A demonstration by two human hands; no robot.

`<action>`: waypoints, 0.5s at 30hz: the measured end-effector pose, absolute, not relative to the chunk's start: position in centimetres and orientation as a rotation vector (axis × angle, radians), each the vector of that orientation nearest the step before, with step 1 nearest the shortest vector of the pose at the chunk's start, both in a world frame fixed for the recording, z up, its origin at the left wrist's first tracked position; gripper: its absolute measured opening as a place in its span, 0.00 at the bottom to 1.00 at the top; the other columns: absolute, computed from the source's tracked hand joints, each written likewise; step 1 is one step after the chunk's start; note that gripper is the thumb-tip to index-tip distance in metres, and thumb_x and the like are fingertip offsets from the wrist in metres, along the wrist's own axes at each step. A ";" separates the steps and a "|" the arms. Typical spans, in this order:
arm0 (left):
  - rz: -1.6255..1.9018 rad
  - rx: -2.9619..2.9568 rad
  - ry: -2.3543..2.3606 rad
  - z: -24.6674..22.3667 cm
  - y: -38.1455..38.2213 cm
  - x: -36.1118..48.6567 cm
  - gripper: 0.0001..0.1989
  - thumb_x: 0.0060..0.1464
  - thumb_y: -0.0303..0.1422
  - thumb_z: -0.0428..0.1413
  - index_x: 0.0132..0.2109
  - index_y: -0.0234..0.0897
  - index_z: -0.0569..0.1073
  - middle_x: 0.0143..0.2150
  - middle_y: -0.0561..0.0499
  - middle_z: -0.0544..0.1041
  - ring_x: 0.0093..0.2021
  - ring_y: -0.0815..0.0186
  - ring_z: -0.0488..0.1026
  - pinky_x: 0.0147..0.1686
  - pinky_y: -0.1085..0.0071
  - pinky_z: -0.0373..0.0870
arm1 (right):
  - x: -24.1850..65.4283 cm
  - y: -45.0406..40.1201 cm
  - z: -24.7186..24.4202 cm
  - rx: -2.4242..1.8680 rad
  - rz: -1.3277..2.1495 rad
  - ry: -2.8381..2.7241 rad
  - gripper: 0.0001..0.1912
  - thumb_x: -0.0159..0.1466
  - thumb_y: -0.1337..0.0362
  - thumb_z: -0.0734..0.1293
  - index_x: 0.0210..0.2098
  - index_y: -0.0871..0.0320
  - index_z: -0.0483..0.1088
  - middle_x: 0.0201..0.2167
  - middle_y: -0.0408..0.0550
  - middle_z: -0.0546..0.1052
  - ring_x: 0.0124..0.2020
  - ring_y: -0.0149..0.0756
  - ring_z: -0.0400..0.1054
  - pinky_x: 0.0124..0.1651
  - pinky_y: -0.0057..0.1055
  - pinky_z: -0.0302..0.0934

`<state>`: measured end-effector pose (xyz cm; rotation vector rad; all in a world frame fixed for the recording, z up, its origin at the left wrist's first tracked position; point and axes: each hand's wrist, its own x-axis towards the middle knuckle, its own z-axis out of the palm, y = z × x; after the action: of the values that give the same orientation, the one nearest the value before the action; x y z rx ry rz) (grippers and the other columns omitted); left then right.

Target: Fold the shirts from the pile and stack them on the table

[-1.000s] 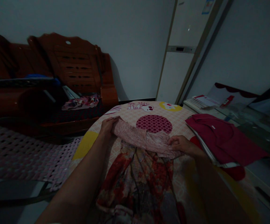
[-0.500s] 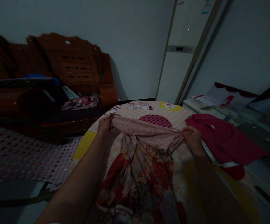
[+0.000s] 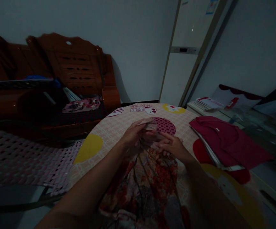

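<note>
A garment [image 3: 149,178] with a red, orange and grey print and a pale pink upper part lies on the round table's patterned cloth [image 3: 114,130]. The pink part is bunched up near the table's middle. My left hand [image 3: 133,133] is closed on its left side, fingers wrapped round the fabric. From the right, my right hand [image 3: 172,146] touches the bunched fabric with its fingers spread and partly stretched out.
A folded magenta garment [image 3: 223,140] lies at the table's right edge. Behind it is a side cabinet with papers [image 3: 207,103]. At left stand a woven chair [image 3: 28,159] and a carved wooden sofa [image 3: 73,66]. A tall white unit [image 3: 180,73] stands at the back.
Both hands have moved inward from the far sides of the pink part. The stretched fabric is now gathered between them, and the right hand's fingers have opened.
</note>
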<state>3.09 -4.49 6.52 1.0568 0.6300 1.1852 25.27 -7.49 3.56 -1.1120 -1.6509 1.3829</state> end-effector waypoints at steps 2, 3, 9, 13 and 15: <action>0.992 1.162 0.589 6.7 -5.9 4.6 0.19 0.49 0.37 0.62 0.48 0.34 0.77 0.44 0.43 0.80 0.40 0.57 0.78 0.40 0.65 0.75 | 24.6 -7.9 3.6 -1.068 1.413 -1.619 0.25 0.59 0.51 0.69 0.52 0.57 0.70 0.31 0.47 0.80 0.22 0.30 0.71 0.19 0.22 0.58; 0.927 1.220 0.574 6.7 -6.3 5.0 0.21 0.48 0.36 0.64 0.49 0.35 0.76 0.45 0.43 0.80 0.42 0.57 0.78 0.41 0.65 0.74 | 24.6 -7.9 3.5 -1.057 1.422 -1.591 0.22 0.60 0.50 0.68 0.47 0.58 0.72 0.31 0.48 0.80 0.22 0.31 0.72 0.19 0.22 0.58; 1.037 1.392 0.689 5.2 -4.3 2.9 0.25 0.47 0.37 0.65 0.53 0.36 0.75 0.53 0.41 0.76 0.51 0.55 0.74 0.48 0.63 0.71 | 27.0 -6.5 2.5 -1.026 1.336 -1.327 0.15 0.57 0.54 0.69 0.37 0.58 0.73 0.30 0.47 0.79 0.24 0.33 0.73 0.25 0.27 0.65; 1.028 1.600 0.990 3.6 -2.2 0.4 0.25 0.36 0.34 0.69 0.46 0.37 0.79 0.49 0.43 0.78 0.49 0.53 0.74 0.44 0.65 0.72 | 30.1 -4.9 2.4 -0.936 1.117 -1.031 0.10 0.55 0.56 0.69 0.33 0.55 0.72 0.34 0.46 0.79 0.36 0.39 0.74 0.37 0.35 0.70; 0.896 1.713 1.053 3.0 -2.0 -0.2 0.24 0.33 0.32 0.68 0.43 0.38 0.80 0.40 0.47 0.81 0.41 0.56 0.76 0.36 0.69 0.71 | 31.6 -4.2 2.4 -0.889 1.040 -0.918 0.09 0.54 0.58 0.68 0.32 0.55 0.72 0.36 0.46 0.80 0.41 0.40 0.74 0.43 0.37 0.70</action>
<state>-0.16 -1.98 3.00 1.7129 1.0534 0.8964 31.60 -4.23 2.35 -0.8891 -0.9180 1.0395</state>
